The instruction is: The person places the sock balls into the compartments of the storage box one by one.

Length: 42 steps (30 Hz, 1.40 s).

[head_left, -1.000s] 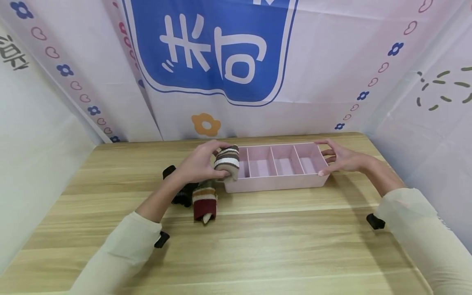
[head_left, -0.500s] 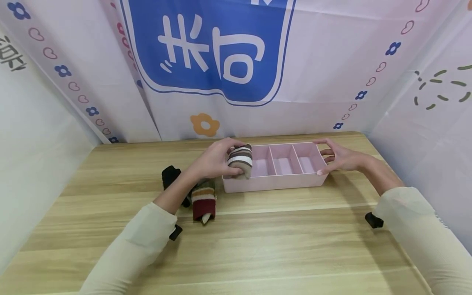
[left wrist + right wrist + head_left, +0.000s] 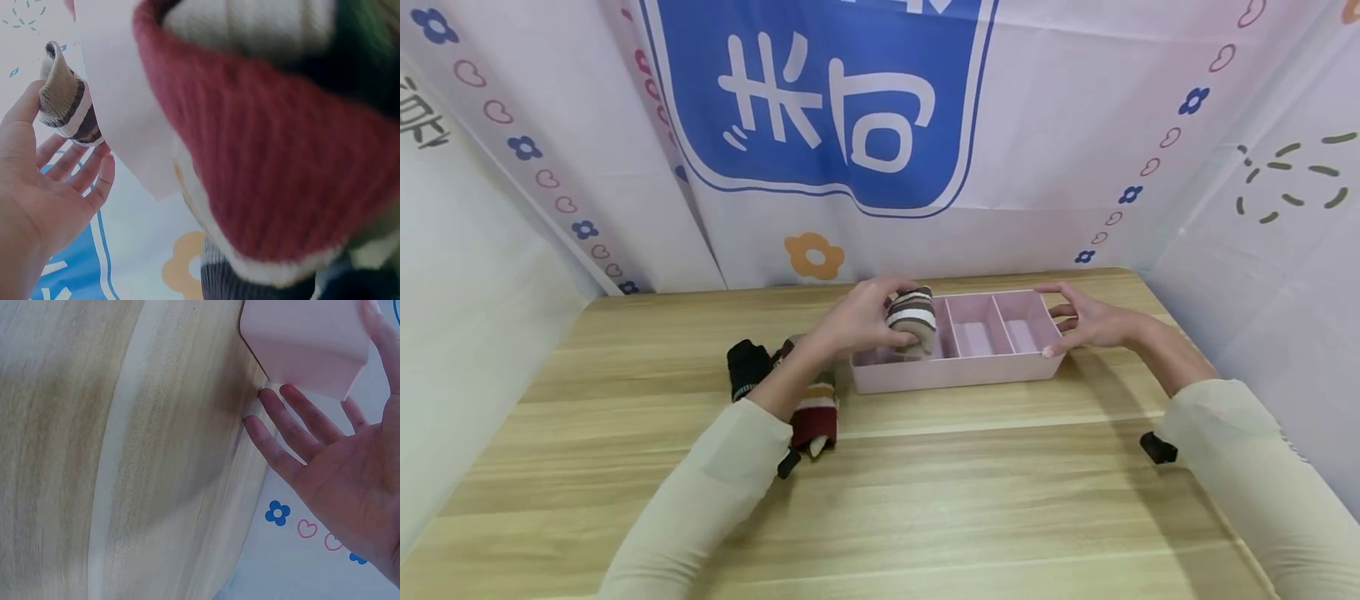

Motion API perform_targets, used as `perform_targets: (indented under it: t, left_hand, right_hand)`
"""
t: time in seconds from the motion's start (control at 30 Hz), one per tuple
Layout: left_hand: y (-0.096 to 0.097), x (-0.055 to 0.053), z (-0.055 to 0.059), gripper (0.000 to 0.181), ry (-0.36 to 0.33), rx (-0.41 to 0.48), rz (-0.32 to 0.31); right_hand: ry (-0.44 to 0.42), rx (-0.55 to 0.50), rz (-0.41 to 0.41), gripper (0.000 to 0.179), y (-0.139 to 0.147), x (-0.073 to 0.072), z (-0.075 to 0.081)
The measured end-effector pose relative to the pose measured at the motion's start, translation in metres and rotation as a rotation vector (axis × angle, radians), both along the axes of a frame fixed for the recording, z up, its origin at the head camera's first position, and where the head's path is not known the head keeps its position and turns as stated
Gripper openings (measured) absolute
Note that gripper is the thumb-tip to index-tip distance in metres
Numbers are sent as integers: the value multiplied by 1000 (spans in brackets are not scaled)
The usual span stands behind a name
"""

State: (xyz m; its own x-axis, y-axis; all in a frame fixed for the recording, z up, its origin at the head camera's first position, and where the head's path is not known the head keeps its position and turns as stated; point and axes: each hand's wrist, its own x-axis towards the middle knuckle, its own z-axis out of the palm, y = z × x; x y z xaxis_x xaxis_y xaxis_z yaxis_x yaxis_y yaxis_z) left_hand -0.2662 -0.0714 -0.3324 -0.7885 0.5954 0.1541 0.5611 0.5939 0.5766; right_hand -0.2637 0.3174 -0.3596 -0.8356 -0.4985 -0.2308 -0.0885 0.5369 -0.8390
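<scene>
Striped sock (image 3: 913,321) held over box (image 3: 955,369)

Left of the box: black sock (image 3: 747,367) and red-cuffed sock (image 3: 816,421), both partly hidden by the left forearm (image 3: 777,390). Over the box's left half: left hand (image 3: 861,321), clamped on the sock, underside obscured. Box's right end: right hand (image 3: 1093,323), thumb and forefinger gripping it.

Pink box (image 3: 305,340) cut off @ top, R wrist cam.

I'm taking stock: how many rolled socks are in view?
3 I can tell apart: the striped sock in the left hand, the red-cuffed sock on the table, and the black sock to its left. The left forearm may hide more.
</scene>
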Motion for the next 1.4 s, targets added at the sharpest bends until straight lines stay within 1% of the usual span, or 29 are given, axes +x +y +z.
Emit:
perform_targets:
  t: [0.17,0.4,0.63,0.83,0.93,1.23,1.4]
  left_hand:
    - [11,-3,-1,72,19,-16,-16]
    - [25,-5,0,71,-10,-11,-23]
    - [36,-7,-3,69,9,-32,-18]
    - [41,-8,-4,69,-20,-24,-5]
    - [44,-9,-4,69,-33,-22,-10]
    - [54,-12,-7,68,-9,-50,-18]
    - [61,-14,-7,67,-1,-36,-26]
  right_hand:
    - [-7,-1,-1,103,0,-1,1]
    - [-15,3,-6,103,1,0,1]
    - [-17,9,-10,103,0,0,1]
    - [-20,8,-10,103,0,0,1]
    - [-22,7,-9,103,0,-1,1]
    - [-26,16,-2,106,0,-1,1]
    - [-34,16,-6,106,1,-1,1]
